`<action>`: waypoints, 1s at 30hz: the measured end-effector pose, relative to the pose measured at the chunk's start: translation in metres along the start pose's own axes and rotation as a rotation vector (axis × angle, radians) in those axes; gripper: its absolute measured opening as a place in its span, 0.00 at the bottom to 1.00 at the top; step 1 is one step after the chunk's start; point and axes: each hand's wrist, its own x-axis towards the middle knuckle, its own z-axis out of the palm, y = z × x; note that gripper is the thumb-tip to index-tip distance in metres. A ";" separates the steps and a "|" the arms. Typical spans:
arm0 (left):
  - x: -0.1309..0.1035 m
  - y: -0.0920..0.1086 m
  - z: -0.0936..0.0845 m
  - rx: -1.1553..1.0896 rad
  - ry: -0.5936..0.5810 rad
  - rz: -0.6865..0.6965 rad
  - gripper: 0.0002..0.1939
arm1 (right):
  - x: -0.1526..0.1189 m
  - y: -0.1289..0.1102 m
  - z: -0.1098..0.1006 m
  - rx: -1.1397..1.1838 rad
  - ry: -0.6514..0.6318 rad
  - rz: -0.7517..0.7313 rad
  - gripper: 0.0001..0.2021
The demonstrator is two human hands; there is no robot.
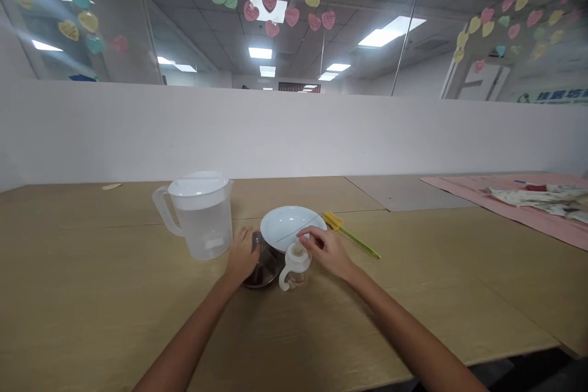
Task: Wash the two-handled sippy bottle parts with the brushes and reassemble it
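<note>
My left hand (242, 254) is closed around the narrow upper part of a dark, see-through vessel (263, 271) with a wide base, standing on the table; the palm hides part of its neck. My right hand (327, 250) pinches the top of a small clear baby bottle (296, 266) with a white collar and a curved white handle. The bottle stands upright just right of the dark vessel. Directly behind both is a white bowl (287, 220), with a thin straight line across its inside. A yellow-headed brush (351, 233) with a green handle lies right of the bowl.
A translucent pitcher (204, 214) with a lid and some liquid stands left of my left hand. At the far right, a pink cloth (450, 188) carries crumpled fabric. A small pale flat piece (111, 186) lies near the low white wall (184, 135) behind the wooden table (114, 294).
</note>
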 end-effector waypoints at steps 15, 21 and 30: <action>-0.008 0.062 -0.026 -0.079 0.449 0.338 0.21 | -0.015 0.042 0.029 -0.137 0.305 -0.285 0.13; -0.025 0.080 -0.010 -0.192 0.213 0.517 0.20 | -0.021 0.051 0.037 -0.145 0.275 -0.220 0.20; -0.031 0.090 -0.014 -0.333 0.000 0.404 0.18 | -0.027 0.045 0.037 -0.193 0.246 -0.321 0.24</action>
